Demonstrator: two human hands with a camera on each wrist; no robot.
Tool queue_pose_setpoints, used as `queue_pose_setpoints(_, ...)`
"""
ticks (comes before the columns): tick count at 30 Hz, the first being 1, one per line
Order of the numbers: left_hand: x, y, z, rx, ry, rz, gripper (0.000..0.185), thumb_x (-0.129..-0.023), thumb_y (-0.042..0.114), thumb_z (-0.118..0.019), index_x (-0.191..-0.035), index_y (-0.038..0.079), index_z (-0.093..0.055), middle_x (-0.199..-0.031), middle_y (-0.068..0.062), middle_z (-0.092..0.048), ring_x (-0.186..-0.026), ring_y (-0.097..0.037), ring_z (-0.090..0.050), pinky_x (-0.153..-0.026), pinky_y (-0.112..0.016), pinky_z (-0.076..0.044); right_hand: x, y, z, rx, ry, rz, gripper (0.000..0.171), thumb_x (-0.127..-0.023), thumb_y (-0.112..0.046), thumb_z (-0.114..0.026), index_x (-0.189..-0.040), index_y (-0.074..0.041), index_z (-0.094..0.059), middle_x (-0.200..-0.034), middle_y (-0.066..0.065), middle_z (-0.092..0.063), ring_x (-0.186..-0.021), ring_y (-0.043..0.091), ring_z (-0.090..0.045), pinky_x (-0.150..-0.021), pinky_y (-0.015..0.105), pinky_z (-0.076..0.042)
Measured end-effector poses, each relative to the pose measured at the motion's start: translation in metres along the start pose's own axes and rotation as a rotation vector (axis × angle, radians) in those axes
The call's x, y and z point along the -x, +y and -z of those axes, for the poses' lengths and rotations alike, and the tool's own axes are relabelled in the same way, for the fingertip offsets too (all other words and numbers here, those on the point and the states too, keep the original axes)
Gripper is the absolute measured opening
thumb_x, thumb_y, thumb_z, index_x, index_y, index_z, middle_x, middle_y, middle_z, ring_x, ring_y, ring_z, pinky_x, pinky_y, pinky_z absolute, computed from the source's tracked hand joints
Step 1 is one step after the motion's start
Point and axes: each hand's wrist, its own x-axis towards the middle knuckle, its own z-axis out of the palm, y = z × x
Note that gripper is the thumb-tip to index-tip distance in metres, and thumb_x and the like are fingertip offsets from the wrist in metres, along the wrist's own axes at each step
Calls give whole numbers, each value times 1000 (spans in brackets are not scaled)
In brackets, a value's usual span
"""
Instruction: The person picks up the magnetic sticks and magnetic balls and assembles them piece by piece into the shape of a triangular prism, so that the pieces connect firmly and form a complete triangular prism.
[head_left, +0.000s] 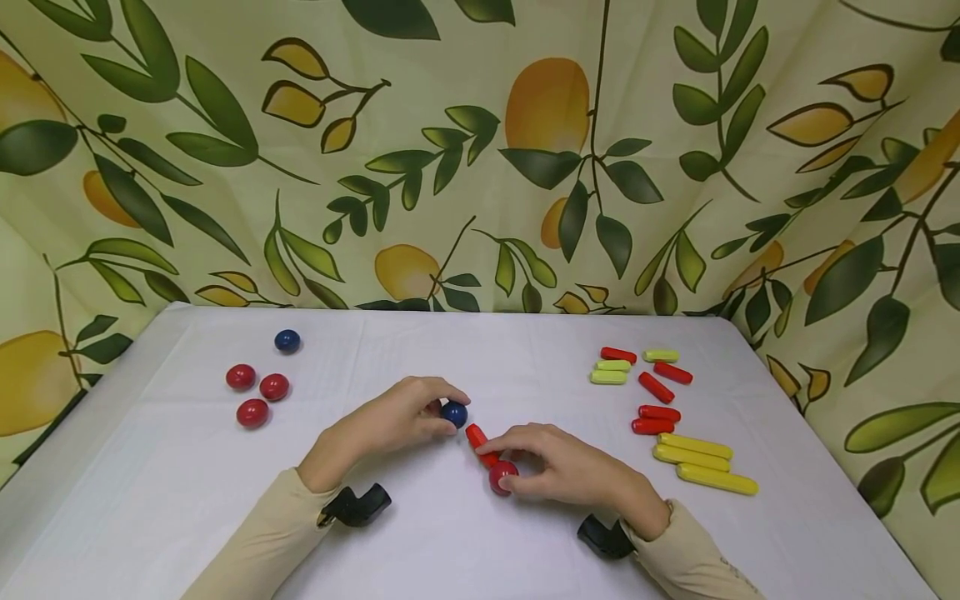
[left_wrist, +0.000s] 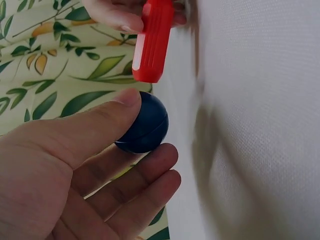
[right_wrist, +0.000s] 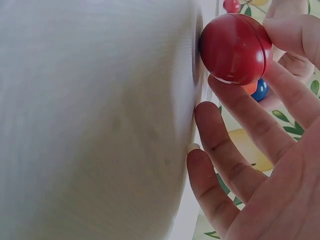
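Observation:
Between thumb and fingers, my left hand pinches a dark blue ball over the middle of the table. My right hand has its thumb on a red ball, with the fingers round its far side. A short red rod runs from that ball toward the blue one, and the right index fingertip lies at it. In the left wrist view, the rod's free end sits close above the blue ball. The right wrist view shows the red ball at the right thumb, largely covering the rod.
At the left lie several red balls and another blue ball. Short red rods, short light-yellow rods and long yellow rods lie at the right. A leaf-patterned curtain hangs behind the white tabletop.

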Motion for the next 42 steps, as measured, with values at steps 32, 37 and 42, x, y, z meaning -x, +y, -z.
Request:
queue_pose_setpoints(32, 0, -1, -4, -28, -74, 90, 30, -83, 16, -81, -111, 9, -72, -96, 3, -67, -79, -10, -56, -73, -20, -47, -1, 7, 8, 174, 194, -77, 28, -91, -17, -70, -119, -18, -64, -112, -8, -64, -98, 8, -56, -91, 30, -54)
queue_pose_setpoints(37, -1, -1, -6, -26, -105, 99, 32, -82, 18, -81, -112, 10, -72, -96, 3, -67, -82, -12, -57, -75, -22, -47, 0, 7, 12, 176, 204, -88, 31, -91, -19, -71, -120, -18, -63, -114, -7, -65, -102, 9, -59, -93, 33, -55)
queue_pose_setpoints(42, -1, -1, -6, -22, -101, 110, 31, -82, 19, -81, -111, 11, -72, -96, 3, -68, -81, -10, -57, -74, -21, -47, 5, 9, 23, 173, 233, -78, 32, -92, -19, -70, -123, -16, -62, -117, -4, -66, -106, 15, -61, -92, 37, -55)
